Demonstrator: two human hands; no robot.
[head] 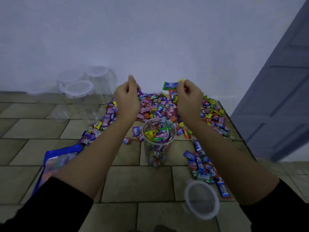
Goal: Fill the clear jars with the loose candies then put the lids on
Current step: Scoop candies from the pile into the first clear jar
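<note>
"Relaxa" in white letters reads on several candy wrappers: green wrapper [203, 177] at front right, purple wrapper [135, 131] just left of clear jar [147, 148], dark wrapper [199, 147] to its right. Other print, incl. blue bag [50, 158], too blurred.

Single head view, looking forward-down, close over tiled floor [137, 181].

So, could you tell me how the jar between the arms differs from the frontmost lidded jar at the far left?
The jar between the arms is open at the top, while the far-left jar has its lid on. The jar between the arms is nearly full of candies; the far-left jar looks empty. Both are clear and stand upright.
</note>
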